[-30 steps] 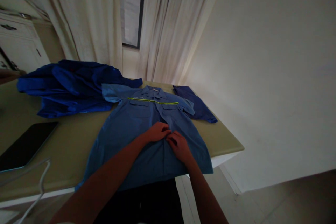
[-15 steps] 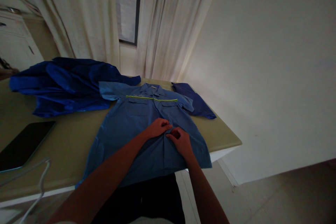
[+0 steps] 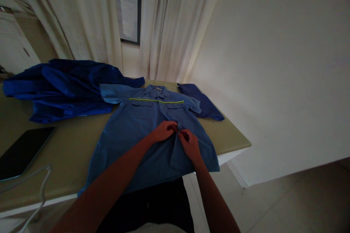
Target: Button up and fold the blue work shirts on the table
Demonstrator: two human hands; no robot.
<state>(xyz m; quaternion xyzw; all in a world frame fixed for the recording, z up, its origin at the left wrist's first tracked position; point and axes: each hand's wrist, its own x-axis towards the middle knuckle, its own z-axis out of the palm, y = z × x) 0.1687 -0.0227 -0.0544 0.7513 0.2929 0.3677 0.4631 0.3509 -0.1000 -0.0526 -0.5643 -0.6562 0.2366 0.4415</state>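
Note:
A blue short-sleeved work shirt [image 3: 128, 131] with a yellow-green stripe across its chest lies spread front side up, collar away from me. Its hem hangs over the table's near edge. My left hand [image 3: 165, 130] pinches the front opening at about mid-body. Close beside it, my right hand [image 3: 189, 143] is closed on the other side of the same opening, and the fingertips of both almost meet. Between them the cloth is lifted into a small fold. Any button there is too small to make out.
A crumpled dark blue garment [image 3: 68, 87] lies on the table [image 3: 73, 145] at the left, and a folded navy garment [image 3: 202, 102] at the right. A black tablet [image 3: 24, 149] and a white cable [image 3: 43, 185] are at the near left. Curtains [image 3: 175, 25] and a wall [image 3: 273, 72] stand behind and to the right.
The front edge of the shirt is now raised and folded up between my fingers. Both hands have shifted slightly and stay close together at the opening.

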